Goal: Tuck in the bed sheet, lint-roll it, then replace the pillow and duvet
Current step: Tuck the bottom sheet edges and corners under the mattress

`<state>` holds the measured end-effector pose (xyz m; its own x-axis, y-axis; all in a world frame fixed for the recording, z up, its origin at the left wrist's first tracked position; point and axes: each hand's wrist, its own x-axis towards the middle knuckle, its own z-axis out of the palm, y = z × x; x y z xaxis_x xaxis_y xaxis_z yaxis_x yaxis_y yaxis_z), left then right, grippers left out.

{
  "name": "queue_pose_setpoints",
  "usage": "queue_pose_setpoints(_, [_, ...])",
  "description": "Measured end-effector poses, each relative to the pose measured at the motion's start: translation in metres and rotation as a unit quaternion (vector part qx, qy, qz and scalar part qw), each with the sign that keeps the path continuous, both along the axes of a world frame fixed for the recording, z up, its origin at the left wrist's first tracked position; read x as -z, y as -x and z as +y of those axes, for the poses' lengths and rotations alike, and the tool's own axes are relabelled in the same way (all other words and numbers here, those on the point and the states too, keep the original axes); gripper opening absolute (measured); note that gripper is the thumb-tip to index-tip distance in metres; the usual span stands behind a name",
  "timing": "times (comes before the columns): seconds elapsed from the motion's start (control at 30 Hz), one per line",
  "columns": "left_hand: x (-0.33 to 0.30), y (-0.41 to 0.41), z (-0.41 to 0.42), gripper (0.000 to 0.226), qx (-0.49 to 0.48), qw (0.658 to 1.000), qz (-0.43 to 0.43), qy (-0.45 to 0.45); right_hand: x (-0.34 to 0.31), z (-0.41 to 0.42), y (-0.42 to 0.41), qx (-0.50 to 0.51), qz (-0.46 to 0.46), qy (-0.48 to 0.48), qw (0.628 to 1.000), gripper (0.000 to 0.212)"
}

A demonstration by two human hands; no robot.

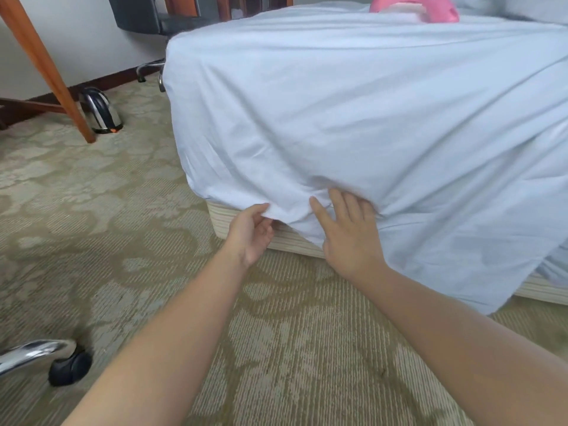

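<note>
A white bed sheet (353, 112) covers the mattress and hangs loose down the near side, over the striped bed base (289, 239). My left hand (250, 233) pinches the sheet's lower hem near the bed's corner, thumb on top and fingers underneath. My right hand (350, 238) lies flat on the hanging sheet just to the right, fingers straight and pointing up toward the mattress edge. A pink lint roller (413, 7) lies on top of the bed at the far side. No pillow or duvet is clearly in view.
Patterned beige carpet (123, 210) covers the floor. A wooden desk leg (46, 66) stands at the left with a chrome chair foot (103, 110) behind it. Another chrome chair leg with a black caster (69, 367) is at the lower left. A dark chair (147, 16) stands beyond the bed's corner.
</note>
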<state>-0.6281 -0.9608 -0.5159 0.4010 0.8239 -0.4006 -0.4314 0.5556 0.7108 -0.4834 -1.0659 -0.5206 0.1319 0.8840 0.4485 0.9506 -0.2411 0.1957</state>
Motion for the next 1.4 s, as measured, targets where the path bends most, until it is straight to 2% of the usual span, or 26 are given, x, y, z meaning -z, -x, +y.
queue_pose_setpoints(0.13, [0.006,0.001,-0.001,0.019,0.038,0.998,-0.018,0.042,0.0,0.004,-0.001,-0.018,-0.042,-0.043,0.998,0.085])
queue_pose_setpoints(0.3, [0.005,-0.001,-0.004,0.041,0.089,0.992,-0.066,0.065,0.003,0.008,0.0,-0.039,-0.041,0.023,0.998,0.088])
queue_pose_setpoints(0.33, [0.004,-0.002,-0.005,0.043,0.088,0.991,-0.072,0.071,0.005,0.008,0.003,-0.038,-0.039,0.026,0.998,0.082])
queue_pose_setpoints(0.43, [0.01,-0.001,-0.006,0.03,0.076,0.993,-0.056,0.065,0.001,0.013,0.009,-0.024,-0.021,0.032,0.999,0.038])
queue_pose_setpoints(0.5, [0.027,0.002,-0.009,0.021,0.085,0.995,0.015,0.049,-0.004,0.013,0.011,-0.042,-0.008,0.095,0.995,0.022])
queue_pose_setpoints(0.53, [0.037,0.003,-0.013,0.022,0.098,0.991,0.085,0.037,-0.002,0.012,0.012,-0.052,0.007,0.147,0.988,0.017])
queue_pose_setpoints(0.6, [0.053,0.003,-0.02,0.027,0.128,0.967,0.22,0.024,0.002,0.013,0.012,-0.059,0.023,0.234,0.97,0.022])
queue_pose_setpoints(0.63, [0.057,0.002,-0.021,0.028,0.131,0.96,0.245,0.032,0.001,0.016,0.013,-0.054,0.011,0.246,0.968,0.025])
queue_pose_setpoints(0.73, [0.055,-0.001,-0.021,0.02,0.098,0.957,0.263,0.069,-0.008,0.02,0.017,-0.042,-0.07,0.255,0.964,0.028])
queue_pose_setpoints(0.83, [0.061,0.002,-0.018,0.024,0.06,0.962,0.26,0.056,0.004,0.011,0.013,-0.015,-0.032,0.258,0.966,0.028])
queue_pose_setpoints(0.93, [0.063,0.002,-0.015,0.029,-0.001,0.971,0.236,0.024,0.011,0.002,0.006,-0.009,0.028,0.212,0.977,0.046])
queue_pose_setpoints(1.1, [0.056,-0.004,-0.018,0.005,0.044,0.951,0.304,0.025,0.01,-0.008,0.002,-0.044,-0.077,0.219,0.972,0.083])
queue_pose_setpoints(1.2, [0.047,-0.009,-0.02,0.006,0.048,0.943,0.326,0.032,0.02,-0.01,0.003,-0.068,-0.09,0.129,0.985,0.094])
queue_pose_setpoints(1.3, [0.036,-0.011,-0.024,0.013,0.093,0.941,0.32,0.058,0.025,-0.005,-0.009,-0.156,-0.153,0.013,0.976,0.085])
queue_pose_setpoints(1.4, [0.032,-0.008,-0.027,0.017,0.134,0.935,0.321,0.065,0.027,-0.001,-0.016,-0.192,-0.2,-0.029,0.96,0.079])
